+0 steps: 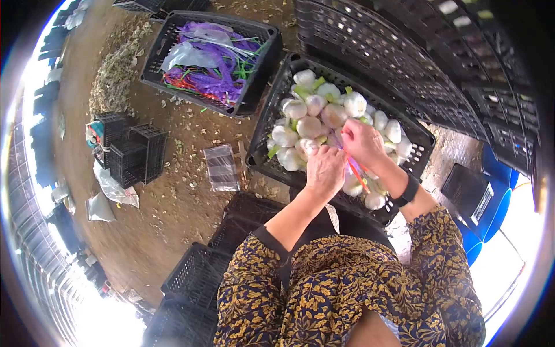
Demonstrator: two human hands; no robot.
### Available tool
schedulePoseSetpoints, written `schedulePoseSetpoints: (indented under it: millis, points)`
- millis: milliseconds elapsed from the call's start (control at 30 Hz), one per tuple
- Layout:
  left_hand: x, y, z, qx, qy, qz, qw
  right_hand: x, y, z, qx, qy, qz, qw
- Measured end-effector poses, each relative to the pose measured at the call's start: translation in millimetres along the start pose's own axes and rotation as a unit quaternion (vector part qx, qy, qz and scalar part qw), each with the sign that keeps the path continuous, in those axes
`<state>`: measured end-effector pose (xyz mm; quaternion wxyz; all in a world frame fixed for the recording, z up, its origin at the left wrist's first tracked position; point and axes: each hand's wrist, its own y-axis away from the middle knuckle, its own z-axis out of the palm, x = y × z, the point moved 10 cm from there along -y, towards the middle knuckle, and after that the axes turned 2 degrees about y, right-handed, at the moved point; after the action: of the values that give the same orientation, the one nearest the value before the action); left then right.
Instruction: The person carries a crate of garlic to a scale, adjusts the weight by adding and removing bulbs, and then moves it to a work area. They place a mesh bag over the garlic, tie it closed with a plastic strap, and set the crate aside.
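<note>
Many white garlic bulbs (309, 126), some with short green stems, fill a black plastic crate (258, 151) in front of me. Over the bulbs, my left hand (325, 172) is closed, its fingertips hidden, so what it grips cannot be made out. Close beside it, my right hand (363, 142) is closed in a pinch, with the wrist wearing a black band. A thin red-orange strip (357, 170) trails from between the two hands toward me. A hint of purple mesh shows near the fingers, mostly covered by them.
Another black crate (267, 62) holds purple mesh netting (222, 69) and coloured strips. Stacked black crates (399, 52) rise along the right. More crates (188, 272) stand at lower left, and small ones (139, 153) farther off. A blue barrel (494, 211) stands at right.
</note>
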<state>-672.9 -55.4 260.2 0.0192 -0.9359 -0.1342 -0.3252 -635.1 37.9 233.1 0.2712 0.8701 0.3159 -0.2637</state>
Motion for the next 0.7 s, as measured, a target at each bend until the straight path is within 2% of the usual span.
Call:
schedulePoseSetpoints:
  millis: [33, 67, 100, 167, 233, 300, 367, 400, 433, 500, 533, 567, 633, 667, 700]
  points:
    - [-1.0, -1.1, -1.9, -0.023, 0.007, 0.004, 1.0, 4.9, 0.0, 3.7, -0.04, -0.004, 0.033, 0.999]
    - [-4.2, -5.0, -13.8, -0.07, 0.033, -0.003, 0.997, 6.2, -1.7, 5.7, -0.063, -0.006, 0.015, 0.998]
    - [-11.4, -13.5, -39.5, -0.066, 0.032, -0.006, 0.997, 7.6, 0.0, 3.1, -0.064, -0.005, 0.01, 0.998]
    - [-67.3, -29.9, -89.9, -0.009, 0.217, -0.152, 0.964, -16.6, 12.3, -14.0, -0.041, -0.049, -0.053, 0.997]
    - [-148.2, -44.0, -121.7, 0.092, 0.199, -0.28, 0.935, -34.7, 26.3, -35.2, 0.038, -0.058, -0.105, 0.992]
    - [-215.1, -57.5, -131.9, 0.228, 0.037, -0.189, 0.954, -24.7, 43.5, -31.9, 0.049, -0.055, -0.068, 0.995]
    - [-289.0, -65.0, -101.8, 0.179, -0.078, -0.277, 0.941, -31.7, 60.2, -29.0, 0.079, -0.039, -0.086, 0.992]
    - [-302.3, -70.2, -97.8, 0.136, -0.043, -0.33, 0.933, -34.3, 61.9, -25.3, 0.054, -0.056, -0.051, 0.996]
    - [-309.8, -78.4, -98.5, 0.138, -0.039, -0.327, 0.934, -39.4, 63.8, -22.3, 0.029, -0.075, -0.013, 0.997]
    - [-336.7, -82.5, -76.8, -0.007, -0.078, -0.404, 0.911, -50.3, 57.7, -19.4, 0.032, -0.075, 0.0, 0.997]
    - [-340.0, -85.3, -74.5, -0.057, -0.083, -0.411, 0.906, -57.8, 52.7, -19.4, 0.038, -0.071, -0.011, 0.997]
    - [-340.7, -84.1, -79.1, -0.058, -0.08, -0.412, 0.906, -65.5, 48.5, -19.8, 0.041, -0.069, -0.022, 0.996]
    - [-309.0, -88.8, -119.4, 0.069, -0.191, -0.269, 0.942, -76.9, 33.6, -19.9, 0.041, -0.072, -0.011, 0.996]
    - [-291.1, -84.3, -140.3, 0.117, -0.238, -0.21, 0.941, -88.2, 22.0, -21.6, 0.048, -0.102, -0.024, 0.993]
    - [-283.3, -76.5, -153.2, 0.119, -0.241, -0.209, 0.94, -101.3, 9.4, -23.4, 0.054, -0.132, -0.037, 0.989]
